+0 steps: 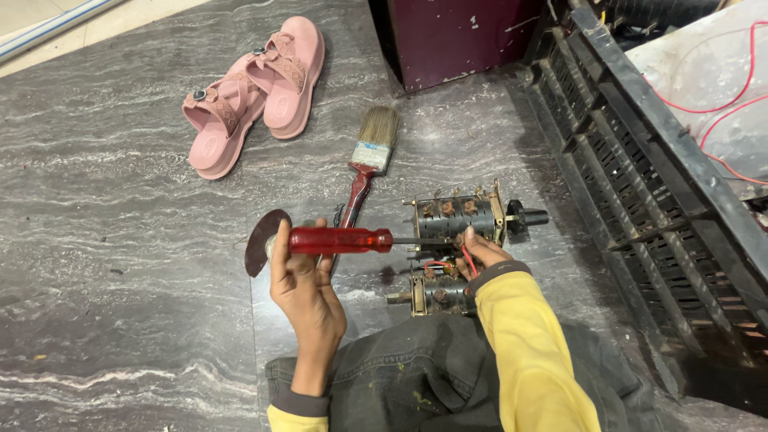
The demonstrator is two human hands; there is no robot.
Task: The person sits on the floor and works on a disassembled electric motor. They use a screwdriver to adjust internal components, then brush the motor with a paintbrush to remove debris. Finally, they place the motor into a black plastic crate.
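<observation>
My left hand [304, 284] grips a screwdriver [340, 240] by its red handle, shaft pointing right into a black rotary switch block [456, 218] with brass terminals and a black knob. My right hand [478, 252], in a yellow sleeve, rests on the near side of that block, fingers on a thin red wire [467, 260]. A second, smaller switch block [436, 292] lies just below it, beside my right wrist. Both blocks stand on the grey marble floor [120, 240].
A paintbrush [370, 160] with a red handle lies above my left hand. A dark grinding disc [260, 240] lies by my left thumb. Pink sandals [256, 88] sit at the upper left. A black metal grille [640, 176] and a maroon cabinet [456, 36] stand on the right and top.
</observation>
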